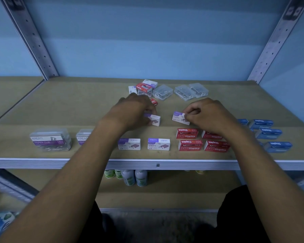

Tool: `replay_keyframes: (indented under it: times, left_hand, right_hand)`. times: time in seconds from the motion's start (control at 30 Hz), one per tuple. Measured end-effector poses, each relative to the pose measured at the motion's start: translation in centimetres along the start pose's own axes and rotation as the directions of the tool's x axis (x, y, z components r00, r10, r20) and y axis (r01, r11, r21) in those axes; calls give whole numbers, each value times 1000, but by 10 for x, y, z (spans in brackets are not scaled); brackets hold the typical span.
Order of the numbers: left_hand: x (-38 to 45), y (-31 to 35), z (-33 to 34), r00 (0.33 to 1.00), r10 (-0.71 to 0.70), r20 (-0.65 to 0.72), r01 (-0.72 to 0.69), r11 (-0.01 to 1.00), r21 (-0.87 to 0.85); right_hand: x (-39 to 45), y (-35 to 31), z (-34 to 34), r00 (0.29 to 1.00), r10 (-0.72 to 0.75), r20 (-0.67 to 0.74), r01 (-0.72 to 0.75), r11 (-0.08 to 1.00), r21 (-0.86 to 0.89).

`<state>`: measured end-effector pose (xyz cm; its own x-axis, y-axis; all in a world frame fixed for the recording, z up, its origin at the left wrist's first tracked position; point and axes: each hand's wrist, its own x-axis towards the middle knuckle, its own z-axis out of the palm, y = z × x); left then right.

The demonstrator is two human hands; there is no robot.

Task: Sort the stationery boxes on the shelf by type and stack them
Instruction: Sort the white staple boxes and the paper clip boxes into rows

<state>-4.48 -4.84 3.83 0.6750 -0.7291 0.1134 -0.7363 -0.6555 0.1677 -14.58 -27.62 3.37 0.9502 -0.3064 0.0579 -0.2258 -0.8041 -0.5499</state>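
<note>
My left hand [133,111] grips a white and purple staples box [154,119] at mid-shelf. My right hand [209,114] pinches another white and purple staples box [178,118], tilted, just to the right. Two more of these boxes [129,144] [158,144] stand side by side near the front edge. Red staples boxes [189,145] sit grouped front right, partly under my right wrist. Blue staples boxes [268,133] lie far right. Clear paper clip cases [50,140] stand front left.
An unsorted pile of a red box [144,87], white boxes and clear plastic cases [162,92] [191,92] lies at the back of the shelf [77,106]. A small red box [154,102] lies behind my left hand. Bottles [135,177] stand on the lower shelf.
</note>
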Motion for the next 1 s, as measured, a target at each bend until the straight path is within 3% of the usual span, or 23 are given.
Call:
replay_keyframes:
  times: [0.3, 0.67, 1.0]
  left_hand:
    - [0, -2, -2, 996, -86, -38, 84, 994, -71]
    - [-21, -11, -20, 991, -116, -70, 109, 990, -89]
    - [-50, -23, -35, 989, -147, -2, 146, 982, -119]
  right_hand:
    - [1, 1, 1, 1000, -9, 6, 9, 1000, -19]
    - [-7, -19, 7, 989, -130, -74, 132, 991, 26]
    - [-21, -43, 23, 961, -268, 67, 264, 963, 56]
